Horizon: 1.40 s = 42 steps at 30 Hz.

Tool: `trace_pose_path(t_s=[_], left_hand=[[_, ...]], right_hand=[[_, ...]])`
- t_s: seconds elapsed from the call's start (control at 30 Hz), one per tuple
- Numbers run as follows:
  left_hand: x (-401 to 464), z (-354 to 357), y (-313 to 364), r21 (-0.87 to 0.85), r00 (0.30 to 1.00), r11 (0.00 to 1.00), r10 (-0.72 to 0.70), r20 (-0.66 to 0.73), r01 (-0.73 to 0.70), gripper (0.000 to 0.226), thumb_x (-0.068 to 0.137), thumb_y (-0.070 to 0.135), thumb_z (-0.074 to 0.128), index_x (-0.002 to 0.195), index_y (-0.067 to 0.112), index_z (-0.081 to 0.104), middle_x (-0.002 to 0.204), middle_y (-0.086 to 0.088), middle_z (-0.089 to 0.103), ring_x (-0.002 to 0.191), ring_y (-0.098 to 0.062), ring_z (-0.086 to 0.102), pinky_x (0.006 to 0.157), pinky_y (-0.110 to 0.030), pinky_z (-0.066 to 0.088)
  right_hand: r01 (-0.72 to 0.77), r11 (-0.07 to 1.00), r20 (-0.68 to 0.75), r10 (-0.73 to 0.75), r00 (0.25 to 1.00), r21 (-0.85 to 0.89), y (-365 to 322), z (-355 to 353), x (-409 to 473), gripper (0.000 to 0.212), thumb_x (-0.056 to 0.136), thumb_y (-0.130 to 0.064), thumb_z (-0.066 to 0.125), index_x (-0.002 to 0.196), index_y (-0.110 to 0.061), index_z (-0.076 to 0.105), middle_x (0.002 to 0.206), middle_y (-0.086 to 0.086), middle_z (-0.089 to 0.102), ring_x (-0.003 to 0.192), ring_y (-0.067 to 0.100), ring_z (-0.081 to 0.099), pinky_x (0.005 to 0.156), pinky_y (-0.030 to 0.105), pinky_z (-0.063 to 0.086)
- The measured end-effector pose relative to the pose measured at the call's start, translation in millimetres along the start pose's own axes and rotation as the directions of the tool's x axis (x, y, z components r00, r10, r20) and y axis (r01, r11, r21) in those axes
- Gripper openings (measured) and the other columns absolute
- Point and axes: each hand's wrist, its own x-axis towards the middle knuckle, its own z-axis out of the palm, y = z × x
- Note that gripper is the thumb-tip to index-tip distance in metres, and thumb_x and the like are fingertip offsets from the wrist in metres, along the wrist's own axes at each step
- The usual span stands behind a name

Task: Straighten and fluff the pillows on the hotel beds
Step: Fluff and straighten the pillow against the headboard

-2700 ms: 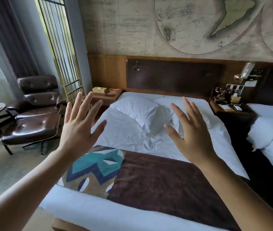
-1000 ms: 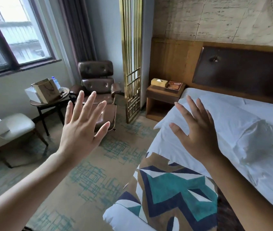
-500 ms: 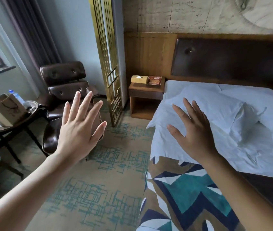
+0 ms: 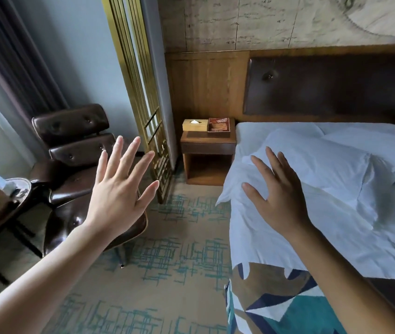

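Head view: left hand (image 4: 116,196) and right hand (image 4: 278,196), both empty with fingers spread, raised short of the rumpled pillow (image 4: 317,167) at the bed (image 4: 288,242) head (best gripped by opposite corners, then shaken).

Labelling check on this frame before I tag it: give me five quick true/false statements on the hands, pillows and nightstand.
1. Both hands are spread open and hold nothing. True: left hand and right hand have straight fingers.
2. The left hand grips a pillow. False: it is raised over the carpet, beside the bed.
3. A tissue box sits on the nightstand. True.
4. The near pillow stands upright against the headboard. False: it lies flat and crumpled on the bed.
5. The leather chair is to the right of the bed. False: it is on the left, past the gold screen.
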Motion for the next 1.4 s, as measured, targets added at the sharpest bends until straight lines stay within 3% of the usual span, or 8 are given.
trace_pose_path(t_s=[0.23, 0.5, 0.83, 1.2, 1.4], left_hand=[[81, 70, -38, -0.065, 0.998, 0.996, 0.064, 0.008, -0.063, 0.065, 0.103, 0.058, 0.039, 0.159, 0.025, 0.037, 0.174, -0.005, 0.016, 0.162, -0.029, 0.0, 0.127, -0.062, 0.013], [175, 158, -81, -0.186, 0.98, 0.963, 0.199, 0.003, -0.195, 0.067, 0.103, 0.061, 0.035, 0.159, 0.024, 0.038, 0.174, -0.006, 0.015, 0.162, -0.03, 0.0, 0.128, -0.061, 0.013], [302, 238, -151, -0.332, 0.933, 0.876, 0.356, -0.049, -0.351, 0.065, 0.102, 0.058, 0.037, 0.157, 0.023, 0.038, 0.174, -0.007, 0.018, 0.162, -0.033, 0.003, 0.127, -0.063, 0.015], [408, 339, -98, -0.49, 0.868, 0.728, 0.474, -0.146, -0.48, 0.062, 0.103, 0.056, 0.039, 0.158, 0.026, 0.036, 0.174, -0.004, 0.018, 0.162, -0.032, 0.004, 0.128, -0.061, 0.013], [494, 399, -69, -0.434, 0.854, 0.746, 0.503, -0.129, -0.505, 0.061, 0.104, 0.052, 0.044, 0.158, 0.025, 0.037, 0.174, -0.004, 0.015, 0.162, -0.031, 0.001, 0.128, -0.061, 0.01]], right_hand=[[-0.047, 0.998, -0.005, 0.047, 0.999, -0.047, 3, 34, 63, 0.075, 0.092, -0.071, 0.031, 0.154, -0.03, 0.04, 0.17, -0.001, 0.019, 0.159, 0.025, 0.013, 0.124, 0.057, 0.023], [-0.194, 0.968, -0.073, 0.184, 0.98, -0.161, 13, 82, 126, 0.067, 0.096, -0.06, 0.042, 0.155, -0.029, 0.04, 0.171, -0.001, 0.017, 0.159, 0.027, 0.011, 0.124, 0.054, 0.022], [-0.367, 0.894, -0.268, 0.298, 0.916, -0.259, -4, 115, 216, 0.061, 0.1, -0.057, 0.047, 0.155, -0.029, 0.041, 0.171, -0.002, 0.018, 0.159, 0.024, 0.011, 0.124, 0.052, 0.024], [-0.491, 0.802, -0.332, 0.386, 0.861, -0.341, 59, 141, 261, 0.061, 0.099, -0.052, 0.054, 0.154, -0.029, 0.042, 0.17, 0.0, 0.02, 0.158, 0.027, 0.013, 0.122, 0.056, 0.026], [-0.509, 0.795, -0.374, 0.386, 0.844, -0.33, 146, 159, 330, 0.06, 0.1, -0.056, 0.05, 0.153, -0.029, 0.042, 0.171, -0.002, 0.017, 0.159, 0.026, 0.011, 0.122, 0.052, 0.026]])
